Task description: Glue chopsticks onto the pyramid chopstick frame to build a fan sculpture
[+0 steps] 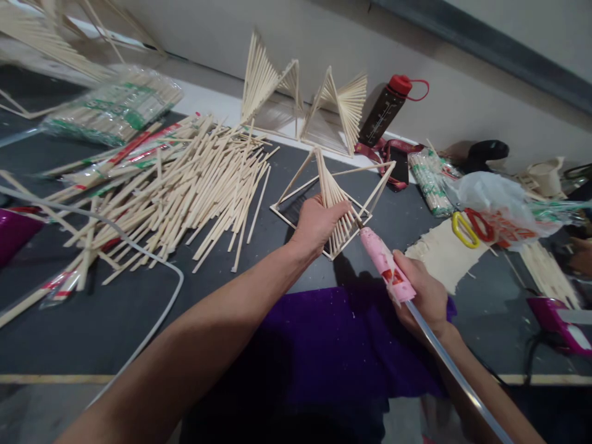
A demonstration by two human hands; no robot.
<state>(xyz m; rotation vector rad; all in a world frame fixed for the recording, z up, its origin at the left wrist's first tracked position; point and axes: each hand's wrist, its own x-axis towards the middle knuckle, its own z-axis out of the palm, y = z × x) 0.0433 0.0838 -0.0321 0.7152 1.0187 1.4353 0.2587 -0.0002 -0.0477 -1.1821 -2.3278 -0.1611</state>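
Head view, center: The left hand (317, 225) clamps its fingers on a fanned wooden-stick frame (329, 185); the right hand (424, 295) wraps a pink glue gun (385, 260), nozzle (361, 226) beside the sticks. Gluing appears underway, next calling for steady aim.

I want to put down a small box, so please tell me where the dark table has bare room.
The table is bare at lower left, between the loose sticks, its pale front edge and the grey cable. Another bare patch lies between the cable and the left forearm. Crowded: where the sticks lie, and at right around the plastic bag.
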